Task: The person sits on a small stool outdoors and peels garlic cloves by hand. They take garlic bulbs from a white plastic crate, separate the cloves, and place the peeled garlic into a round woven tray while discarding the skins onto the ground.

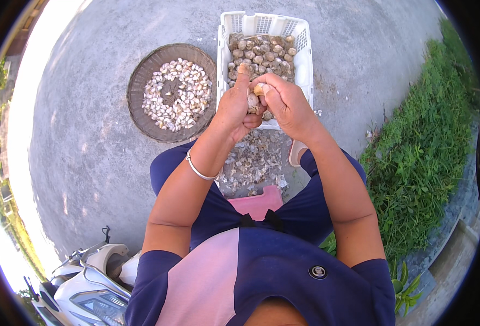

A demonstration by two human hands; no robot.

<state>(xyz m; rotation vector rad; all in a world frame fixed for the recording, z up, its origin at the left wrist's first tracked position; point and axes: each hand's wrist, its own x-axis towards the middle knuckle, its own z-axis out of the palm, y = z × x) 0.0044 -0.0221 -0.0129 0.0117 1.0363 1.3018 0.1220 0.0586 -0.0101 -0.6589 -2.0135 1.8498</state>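
While both forearms rise together, the hands, left point(234, 106) and right point(286, 103), pinch one garlic bulb point(255, 98) between them.

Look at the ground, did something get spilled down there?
Yes, sort of. A heap of papery skins lies scattered on the concrete between the person's knees, below the white crate. A few bits also lie loose beside the crate. The peeled cloves sit neatly in the round woven basket, and both hands hold a garlic bulb.

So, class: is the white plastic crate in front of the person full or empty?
Partly full. The white crate holds a layer of brownish garlic bulbs across its floor, well below the rim, with the slotted walls bare above them.
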